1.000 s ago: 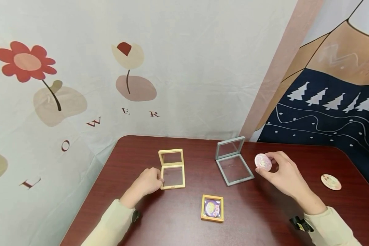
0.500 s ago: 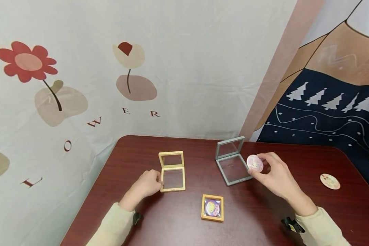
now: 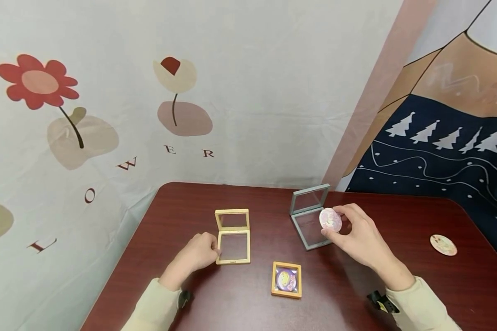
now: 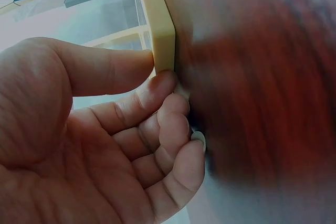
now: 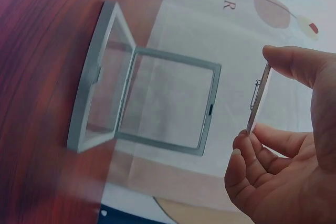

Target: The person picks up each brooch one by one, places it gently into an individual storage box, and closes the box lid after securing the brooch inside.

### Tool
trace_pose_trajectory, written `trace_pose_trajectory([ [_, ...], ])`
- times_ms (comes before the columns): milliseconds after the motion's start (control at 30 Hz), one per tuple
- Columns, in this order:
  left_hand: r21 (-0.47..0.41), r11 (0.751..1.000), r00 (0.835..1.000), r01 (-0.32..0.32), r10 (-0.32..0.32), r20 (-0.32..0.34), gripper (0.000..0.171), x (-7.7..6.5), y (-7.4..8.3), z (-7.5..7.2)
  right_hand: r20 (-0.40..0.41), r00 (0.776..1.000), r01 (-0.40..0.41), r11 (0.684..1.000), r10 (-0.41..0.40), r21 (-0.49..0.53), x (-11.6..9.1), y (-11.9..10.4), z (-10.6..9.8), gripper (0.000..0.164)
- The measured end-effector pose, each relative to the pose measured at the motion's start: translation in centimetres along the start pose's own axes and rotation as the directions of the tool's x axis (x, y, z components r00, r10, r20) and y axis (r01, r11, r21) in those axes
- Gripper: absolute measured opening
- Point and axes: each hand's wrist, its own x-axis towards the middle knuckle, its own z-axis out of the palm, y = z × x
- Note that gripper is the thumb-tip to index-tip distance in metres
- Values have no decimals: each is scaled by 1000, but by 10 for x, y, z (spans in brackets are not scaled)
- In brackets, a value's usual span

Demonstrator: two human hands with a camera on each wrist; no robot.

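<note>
My right hand (image 3: 354, 234) pinches a round pink badge (image 3: 330, 219) by its rim and holds it upright over the right edge of the open grey frame case (image 3: 310, 216). The right wrist view shows the badge (image 5: 258, 98) edge-on between thumb and fingers, beside the grey case (image 5: 152, 103) with its clear film. My left hand (image 3: 199, 252) pinches the left edge of the open cream frame case (image 3: 233, 235) between thumb and curled fingers; the left wrist view shows that case corner (image 4: 163, 35) held by my left hand (image 4: 152, 87).
A shut orange frame case (image 3: 286, 279) with a purple badge inside lies near the front of the dark red table (image 3: 397, 276). Another round badge (image 3: 443, 244) lies at the far right. A flower-print cloth (image 3: 107, 115) hangs behind the table.
My right hand has carried the pink badge leftwards, from beside the grey case to over its right edge. The cream case has slid slightly towards me with my left hand.
</note>
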Motion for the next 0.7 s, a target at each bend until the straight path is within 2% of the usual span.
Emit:
trace_pose_trajectory([
  [367,4,994,994,-106,106,6,34,3,-14,3,50,999,2,1000,-3,18,3,-18,8,52],
  [433,26,990,990,-141,141,2,34,12,-30,12,56,998,4,1000,-6,25,3,-22,10,52],
  [500,43,990,991,-137,136,14,35,18,-40,19,64,998,8,999,-10,31,4,-26,12,51],
  [567,55,990,991,-133,131,27,36,21,-43,21,73,997,9,999,-12,36,4,-30,14,51],
  [600,53,990,991,-131,129,35,37,20,-42,21,76,997,12,999,-15,39,5,-31,16,50],
  [700,35,995,994,-92,89,62,40,7,-18,7,78,997,22,999,-25,45,5,-34,21,49],
])
